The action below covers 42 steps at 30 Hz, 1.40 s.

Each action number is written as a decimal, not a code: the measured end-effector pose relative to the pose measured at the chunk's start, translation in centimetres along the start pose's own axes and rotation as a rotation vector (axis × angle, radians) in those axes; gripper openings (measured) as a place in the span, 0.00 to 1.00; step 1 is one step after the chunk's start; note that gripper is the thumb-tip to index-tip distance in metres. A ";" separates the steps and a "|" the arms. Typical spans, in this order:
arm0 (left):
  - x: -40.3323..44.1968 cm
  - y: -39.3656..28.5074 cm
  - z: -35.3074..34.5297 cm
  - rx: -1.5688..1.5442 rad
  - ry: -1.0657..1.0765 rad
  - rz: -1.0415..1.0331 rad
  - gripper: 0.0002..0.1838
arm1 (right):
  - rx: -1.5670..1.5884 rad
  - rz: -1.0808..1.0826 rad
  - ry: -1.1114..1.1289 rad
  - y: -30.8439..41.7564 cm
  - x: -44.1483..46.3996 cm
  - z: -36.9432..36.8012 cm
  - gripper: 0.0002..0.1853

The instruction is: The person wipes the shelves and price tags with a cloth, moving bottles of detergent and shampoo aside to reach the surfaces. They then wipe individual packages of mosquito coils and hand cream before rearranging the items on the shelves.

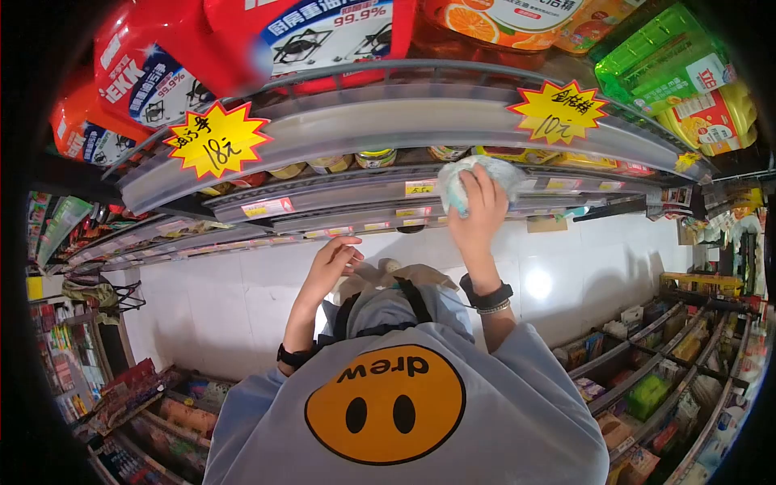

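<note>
My right hand is closed around a bunched white and pale-teal cloth. It holds the cloth against the front edge of a lower shelf, beside a small price label. Jars with lids stand just behind that edge, partly hidden by the shelf above. Lower and to the left, my left hand hangs in the air in front of the shelves, fingers loosely bent and apart, with nothing in it. Both wrists carry dark bands.
Red cleaner bottles, orange-labelled bottles and a green bottle fill the upper shelf. Yellow star-shaped price signs hang on its front rail. Shelves of packaged goods stand behind me on both sides of the white floor.
</note>
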<state>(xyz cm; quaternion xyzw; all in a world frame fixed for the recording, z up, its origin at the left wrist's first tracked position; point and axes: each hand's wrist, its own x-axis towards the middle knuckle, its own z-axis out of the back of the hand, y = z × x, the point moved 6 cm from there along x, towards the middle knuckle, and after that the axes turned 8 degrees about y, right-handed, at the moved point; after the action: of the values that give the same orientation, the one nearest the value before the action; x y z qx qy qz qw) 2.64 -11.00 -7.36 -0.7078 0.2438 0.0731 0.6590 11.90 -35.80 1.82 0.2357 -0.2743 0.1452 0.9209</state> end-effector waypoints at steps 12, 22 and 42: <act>-0.2 0.1 0.7 -0.043 -0.012 -0.004 0.14 | -0.180 -0.042 -0.039 -5.5 0.0 1.9 0.28; -1.5 0.1 1.6 -0.048 -0.066 -0.017 0.16 | -0.221 -0.068 -0.083 -8.4 0.6 3.6 0.26; -0.4 1.0 0.3 -0.024 -0.010 0.020 0.14 | -0.044 -0.226 -0.273 -8.7 -0.7 2.2 0.30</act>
<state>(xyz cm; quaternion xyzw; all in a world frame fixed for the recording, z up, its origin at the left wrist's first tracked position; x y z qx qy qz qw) 1.92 -10.64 -8.17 -0.7127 0.2466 0.0861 0.6511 13.77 -44.40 -0.01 0.2622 -0.3718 0.0011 0.8905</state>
